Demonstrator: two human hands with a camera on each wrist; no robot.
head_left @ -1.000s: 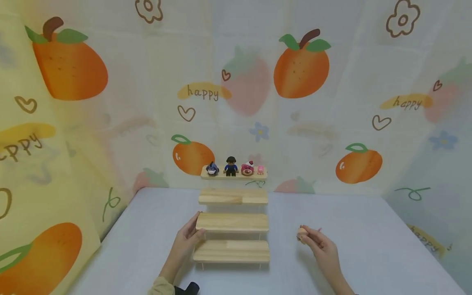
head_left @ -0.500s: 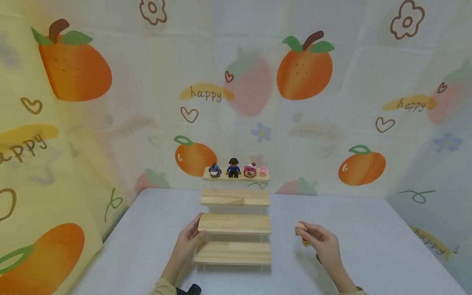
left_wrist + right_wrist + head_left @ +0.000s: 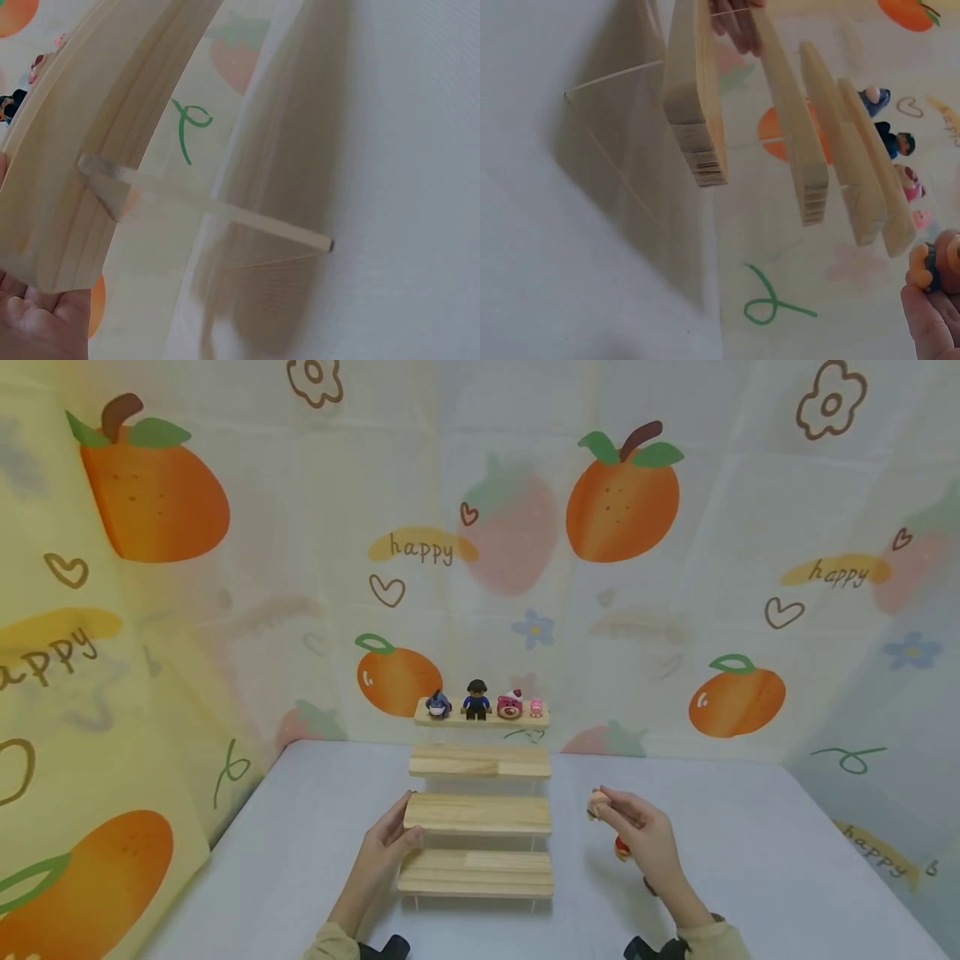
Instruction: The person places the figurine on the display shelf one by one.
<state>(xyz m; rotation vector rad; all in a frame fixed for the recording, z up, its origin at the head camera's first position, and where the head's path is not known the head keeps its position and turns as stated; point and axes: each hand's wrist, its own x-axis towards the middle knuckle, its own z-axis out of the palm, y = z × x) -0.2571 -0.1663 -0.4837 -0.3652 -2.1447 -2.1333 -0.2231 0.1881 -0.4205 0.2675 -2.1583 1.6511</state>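
Note:
My left hand grips the left end of a tiered wooden display stand, thumb at the front edge of one board and fingers behind it. To the right of the stand, above the white table, my right hand pinches a small toy figurine. In the right wrist view that figurine shows peach-coloured parts and a dark blue part, partly hidden by the fingers. On the top board stand a blue donkey figurine, a figure in black and blue, a pink bear head and a small pink figurine.
A red and yellow toy lies beneath my right hand, and a small dark item shows beside the wrist. Thin clear legs hold the boards above the table. A fruit-print cloth hangs behind and at both sides.
My right hand has moved up and left toward the stand with the figurine, uncovering the red and yellow toy below it. My left hand keeps its grip on the board.

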